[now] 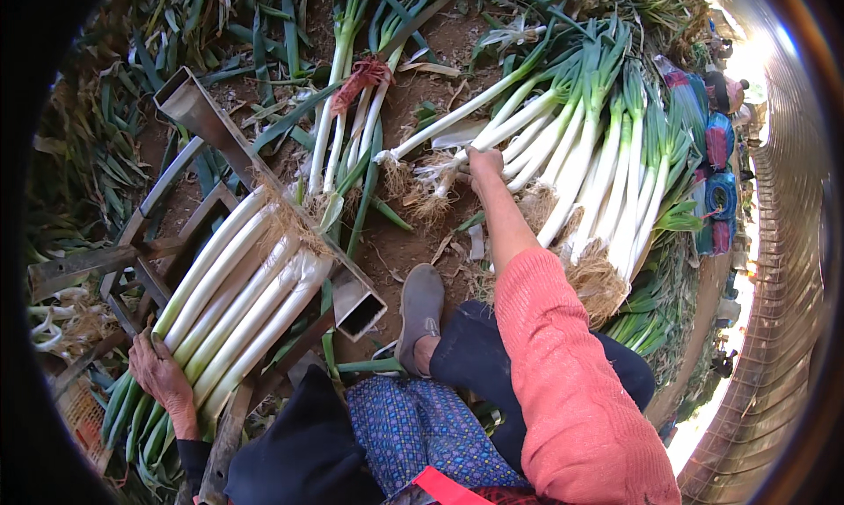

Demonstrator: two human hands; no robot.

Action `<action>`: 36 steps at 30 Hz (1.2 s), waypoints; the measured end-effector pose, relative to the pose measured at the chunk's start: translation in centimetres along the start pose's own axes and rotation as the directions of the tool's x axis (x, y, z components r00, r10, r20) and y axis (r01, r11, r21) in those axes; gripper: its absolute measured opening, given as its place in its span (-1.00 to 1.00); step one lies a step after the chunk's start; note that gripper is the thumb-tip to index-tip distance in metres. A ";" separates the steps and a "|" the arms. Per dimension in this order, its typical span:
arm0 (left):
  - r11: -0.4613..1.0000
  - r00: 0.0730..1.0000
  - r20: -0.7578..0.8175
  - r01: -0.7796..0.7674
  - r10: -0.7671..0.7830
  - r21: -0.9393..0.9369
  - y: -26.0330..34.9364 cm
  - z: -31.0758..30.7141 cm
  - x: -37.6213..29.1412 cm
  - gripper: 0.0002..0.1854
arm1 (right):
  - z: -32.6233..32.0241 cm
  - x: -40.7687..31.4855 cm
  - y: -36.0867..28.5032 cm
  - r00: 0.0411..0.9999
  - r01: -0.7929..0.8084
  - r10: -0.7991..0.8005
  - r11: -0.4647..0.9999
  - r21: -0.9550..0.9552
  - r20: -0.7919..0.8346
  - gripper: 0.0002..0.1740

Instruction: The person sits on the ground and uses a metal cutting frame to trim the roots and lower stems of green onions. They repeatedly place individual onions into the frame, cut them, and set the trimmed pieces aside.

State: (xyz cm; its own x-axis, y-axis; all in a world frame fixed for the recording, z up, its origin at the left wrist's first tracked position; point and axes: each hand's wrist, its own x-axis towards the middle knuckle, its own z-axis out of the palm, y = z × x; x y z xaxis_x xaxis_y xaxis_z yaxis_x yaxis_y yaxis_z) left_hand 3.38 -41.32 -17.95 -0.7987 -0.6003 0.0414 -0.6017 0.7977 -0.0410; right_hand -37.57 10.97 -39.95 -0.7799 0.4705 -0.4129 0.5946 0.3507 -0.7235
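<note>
At the lower left my left hand (160,375) lies over the green end of a row of large green onions (244,287); its fingers curl at the outermost stalks, and whether they grip is unclear. The row rests side by side on a metal frame (217,129), roots against its rectangular tube. My right arm reaches forward to a fanned pile of green onions (593,142) on the ground. There my right hand (476,165) closes around the white shank of a green onion (514,124) near its roots; some fingers are hidden beneath.
Loose green onions (339,76) with a red tie (359,85) lie ahead on the soil. Leaf litter (86,142) spreads at the left. A shoe (422,307) stands between frame and pile. Packed bundles (719,195) line the right, beside a ribbed wall (791,241).
</note>
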 end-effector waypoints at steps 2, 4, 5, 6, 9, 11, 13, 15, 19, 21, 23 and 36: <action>1.000 1.000 0.005 0.025 -0.025 0.016 -0.1 0.0 0.0 -0.65 | 0.8 0.9 -0.2 0.994 0.047 -0.056 0.993 -0.107 -0.089 -0.73; 0.999 1.000 -0.019 -0.011 0.012 0.037 -0.1 0.1 0.1 -0.65 | 0.8 0.1 -1.3 0.980 0.050 -0.090 0.975 -0.217 -0.179 -0.75; 0.998 1.000 -0.003 0.030 -0.029 0.058 -0.1 0.1 0.1 -0.65 | 0.4 -0.8 -2.3 0.992 -0.001 0.001 1.000 -0.002 -0.122 -0.76; 0.999 0.999 0.015 0.033 -0.034 0.024 -0.2 0.1 0.1 -0.64 | -0.1 -1.8 -3.6 0.990 -0.109 0.124 0.973 0.203 -0.062 -0.77; 0.999 1.000 0.011 0.023 -0.023 0.025 -0.2 0.1 0.1 -0.63 | -3.1 -6.9 -6.8 0.959 -0.278 0.259 0.765 0.580 0.119 -0.79; 1.000 1.000 -0.006 -0.005 0.005 0.016 -0.2 0.1 0.1 -0.64 | -4.8 -11.5 -6.9 0.947 -0.317 0.179 0.638 0.702 0.265 -0.69; 0.999 0.999 -0.029 -0.027 0.028 0.024 -0.2 0.2 0.1 -0.64 | -5.4 -16.7 -5.5 0.926 -0.362 0.140 0.596 0.717 0.352 -0.59; 0.998 0.998 -0.040 -0.044 0.046 0.035 -0.2 0.2 0.2 -0.67 | -5.9 -22.3 -3.0 0.885 -0.404 0.053 0.585 0.704 0.463 -0.55; 0.997 0.994 -0.085 -0.070 0.072 0.021 -0.2 0.3 0.2 -0.72 | -6.7 -33.0 2.8 0.730 -0.638 0.057 0.412 0.650 0.681 -0.73; 0.998 0.996 -0.076 -0.050 0.052 0.022 -0.2 0.4 0.2 -0.74 | -6.8 -33.6 3.7 0.685 -0.687 0.060 0.384 0.617 0.726 -0.64; 0.996 0.984 -0.164 -0.082 0.076 -0.025 -0.1 0.5 0.2 -0.74 | -6.9 -31.3 3.4 0.712 -0.582 -0.171 0.398 0.709 0.681 -0.53; 0.990 0.950 -0.305 -0.100 0.067 -0.095 -0.3 1.5 0.2 -0.78 | -27.5 -40.3 -16.0 0.630 -0.729 -0.176 0.203 0.654 0.756 -0.54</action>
State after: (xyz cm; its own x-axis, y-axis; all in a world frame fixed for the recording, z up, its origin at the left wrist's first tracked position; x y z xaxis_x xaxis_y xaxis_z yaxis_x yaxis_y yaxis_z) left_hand 3.33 -41.76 -19.45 -0.7965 -0.4993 0.3409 -0.5151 0.8557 0.0497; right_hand -10.26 8.70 3.49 -0.7441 -0.3778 -0.5510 0.5608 -0.8014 -0.2079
